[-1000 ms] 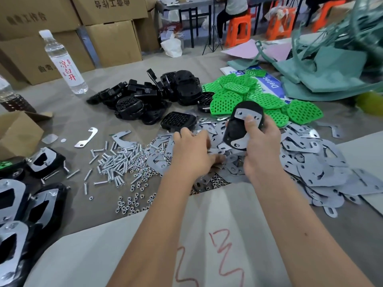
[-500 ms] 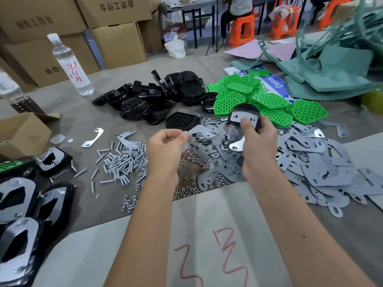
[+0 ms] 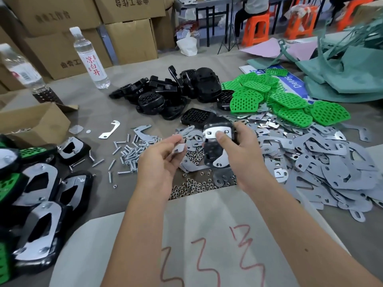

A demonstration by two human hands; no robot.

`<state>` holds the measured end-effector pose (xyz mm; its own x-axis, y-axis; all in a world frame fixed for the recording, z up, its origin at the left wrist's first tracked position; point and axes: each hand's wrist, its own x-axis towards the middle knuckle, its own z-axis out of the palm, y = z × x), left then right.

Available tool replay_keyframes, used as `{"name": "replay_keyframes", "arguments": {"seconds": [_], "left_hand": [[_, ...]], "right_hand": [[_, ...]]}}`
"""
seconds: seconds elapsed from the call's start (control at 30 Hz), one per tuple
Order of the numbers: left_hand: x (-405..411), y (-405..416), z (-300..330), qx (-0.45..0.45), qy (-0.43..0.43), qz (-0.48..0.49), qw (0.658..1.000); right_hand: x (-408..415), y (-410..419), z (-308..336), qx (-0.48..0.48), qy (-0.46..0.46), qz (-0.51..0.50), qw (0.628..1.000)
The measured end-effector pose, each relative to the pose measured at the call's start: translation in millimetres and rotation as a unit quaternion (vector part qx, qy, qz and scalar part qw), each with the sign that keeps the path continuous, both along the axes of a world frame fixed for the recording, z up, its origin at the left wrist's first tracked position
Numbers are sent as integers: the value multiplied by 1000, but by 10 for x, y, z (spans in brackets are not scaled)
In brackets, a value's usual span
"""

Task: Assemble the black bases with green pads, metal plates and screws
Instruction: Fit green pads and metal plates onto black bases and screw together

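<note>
The bench [image 3: 145, 65] fills most of the frame, with cardboard boxes [image 3: 128, 38] stacked along its upper left edge and a water bottle [image 3: 90, 59] standing before them. A heap of loose metal plates [image 3: 331, 162] spreads over the right middle, green pads [image 3: 290, 104] lie piled above it, and spare black bases [image 3: 165, 94] sit at upper centre. Finished assemblies [image 3: 39, 193] with plates already fixed are stacked at the lower left edge. Screws [image 3: 128, 152] lie scattered left of centre, and small nuts [image 3: 194, 183] gather just below the hands. At centre, the right hand [image 3: 242, 162] grips a black base [image 3: 217, 148] lifted off the bench, its thumb pressing a curved plate [image 3: 215, 132] against the top of the base. The left hand [image 3: 159, 164], just beside it, pinches a small pale piece [image 3: 179, 148] between thumb and fingers [image 3: 176, 139]; what the piece is cannot be told. The step in hand looks like fitting plates to this base. The next move probably calls for bringing the pinched piece to the base and lining it up with the holes while the thumb keeps the plate from sliding.
</note>
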<state>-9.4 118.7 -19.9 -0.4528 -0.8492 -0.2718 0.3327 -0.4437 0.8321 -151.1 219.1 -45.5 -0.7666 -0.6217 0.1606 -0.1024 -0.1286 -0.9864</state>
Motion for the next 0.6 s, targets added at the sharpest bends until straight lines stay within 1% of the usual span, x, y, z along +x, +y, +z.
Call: {"name": "replay_keyframes", "arguments": {"seconds": [0.03, 0.07, 0.13, 0.2, 0.23, 0.33, 0.4, 0.43, 0.47, 0.5, 0.53, 0.57, 0.6], "left_hand": [[55, -26, -14, -5, 16, -19, 1000], [100, -47, -36, -28, 14, -39, 999], [158, -55, -114, -116, -49, -56, 991], [173, -54, -186, -216, -139, -13, 966], [177, -71, -216, -254, -168, 13, 952], [192, -128, -278, -343, -179, 69, 920], [207, -139, -264, -411, -205, 103, 882], [205, -138, -255, -418, -195, 99, 882], [197, -116, -236, -395, -161, 77, 901], [182, -75, -207, -351, -114, 42, 928], [167, -39, -186, -309, -77, 5, 948], [151, -3, -162, -280, -57, -33, 958], [130, 31, -153, -269, -60, -63, 959]], "right_hand": [[5, -7, -4, 1, 4, 4, 1000], [6, -9, -6, 2, 7, 6, 1000], [3, -14, -1, 12, 6, 6, 1000], [8, -12, 7, 15, -6, 9, 1000], [13, -13, 3, 14, -14, 14, 1000], [34, -9, -8, 19, -3, 29, 999], [48, -15, -16, 23, 12, 27, 999], [52, -21, -19, 22, 16, 22, 999], [60, -25, -20, 22, 18, 20, 999], [66, -31, -24, 24, 22, 19, 999], [80, -35, -23, 26, 28, 21, 999], [97, -35, -20, 27, 34, 23, 999], [115, -32, -15, 24, 38, 26, 999]]}}
